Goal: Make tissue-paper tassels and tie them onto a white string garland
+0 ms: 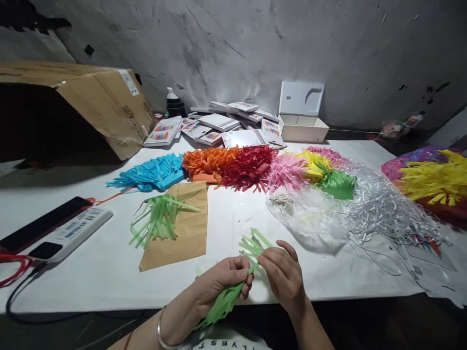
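A strip bundle of fringed green tissue paper [223, 302] is held near the table's front edge. My left hand [229, 277] pinches its middle between thumb and fingers. Close beside it on the right, my right hand [282, 272] has its fingers curled on the same green paper, whose light green fringe spreads beyond the fingertips. To the left, more light green fringe [160, 221] lies on a brown paper sheet [193, 238]. Behind the hands stretches a row of fringed bundles: blue [155, 172], orange [209, 163], red [251, 167], pink [286, 172], yellow [314, 163] and green [337, 183].
Silver tinsel [383, 204] and a clear plastic bag [317, 223] lie at the right. White packets [219, 122] and an open white box [304, 129] stand at the back. At left are a cardboard box [105, 107], a power bank [78, 233] and a phone [44, 223].
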The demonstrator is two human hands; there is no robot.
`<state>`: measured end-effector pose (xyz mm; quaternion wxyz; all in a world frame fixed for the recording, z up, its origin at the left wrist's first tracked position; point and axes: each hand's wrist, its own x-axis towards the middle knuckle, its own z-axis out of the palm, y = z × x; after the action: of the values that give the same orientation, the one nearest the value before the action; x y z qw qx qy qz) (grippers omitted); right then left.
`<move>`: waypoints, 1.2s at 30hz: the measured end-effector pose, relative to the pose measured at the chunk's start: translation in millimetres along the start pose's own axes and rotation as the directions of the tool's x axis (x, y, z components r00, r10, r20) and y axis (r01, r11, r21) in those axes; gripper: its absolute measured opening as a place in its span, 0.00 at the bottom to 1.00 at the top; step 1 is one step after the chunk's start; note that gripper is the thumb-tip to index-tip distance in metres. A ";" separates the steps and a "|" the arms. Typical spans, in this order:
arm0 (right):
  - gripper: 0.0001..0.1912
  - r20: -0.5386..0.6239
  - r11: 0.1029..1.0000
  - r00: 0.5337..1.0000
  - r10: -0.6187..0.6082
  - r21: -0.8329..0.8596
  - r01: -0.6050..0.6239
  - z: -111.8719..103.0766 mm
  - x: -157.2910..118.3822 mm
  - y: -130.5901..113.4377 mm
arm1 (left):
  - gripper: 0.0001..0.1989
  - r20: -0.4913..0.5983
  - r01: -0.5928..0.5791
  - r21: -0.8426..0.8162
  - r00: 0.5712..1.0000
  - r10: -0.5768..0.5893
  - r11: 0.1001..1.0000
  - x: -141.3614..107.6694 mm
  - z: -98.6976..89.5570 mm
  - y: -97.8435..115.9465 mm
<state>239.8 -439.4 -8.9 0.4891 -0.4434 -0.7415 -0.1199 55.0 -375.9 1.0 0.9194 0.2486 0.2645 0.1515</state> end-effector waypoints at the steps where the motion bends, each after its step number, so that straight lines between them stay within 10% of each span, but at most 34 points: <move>1: 0.14 0.018 1.000 1.000 -0.007 -0.014 0.008 -0.4 -0.4 -1.0 | 0.16 -0.006 -0.032 0.030 0.999 0.032 0.999 -0.1 0.0 0.0; 10: 0.16 0.082 0.996 0.996 -0.027 -0.077 0.034 -1.0 1.0 -16.8 | 0.17 -0.069 -0.074 0.241 0.993 0.093 0.968 -8.5 4.2 8.8; 23: 0.15 -0.036 0.877 0.907 0.419 0.275 -0.394 24.1 -4.1 -46.5 | 0.12 -0.077 -0.346 0.474 0.900 0.429 0.810 -5.1 8.4 0.1; 31: 0.27 -0.033 0.972 0.974 0.225 0.079 -0.222 21.0 -7.2 -36.4 | 0.07 0.117 -0.327 0.912 0.787 0.606 0.248 -9.5 7.9 16.5; 36: 0.14 0.012 0.911 0.917 0.400 0.105 -0.399 29.5 -6.1 -36.5 | 0.10 0.279 -0.373 0.928 0.705 0.652 0.006 1.5 15.9 19.5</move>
<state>194.0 -445.7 -19.2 0.5297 -0.5585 -0.6381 0.0194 62.3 -365.1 22.5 0.4076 0.8070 0.2919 0.3121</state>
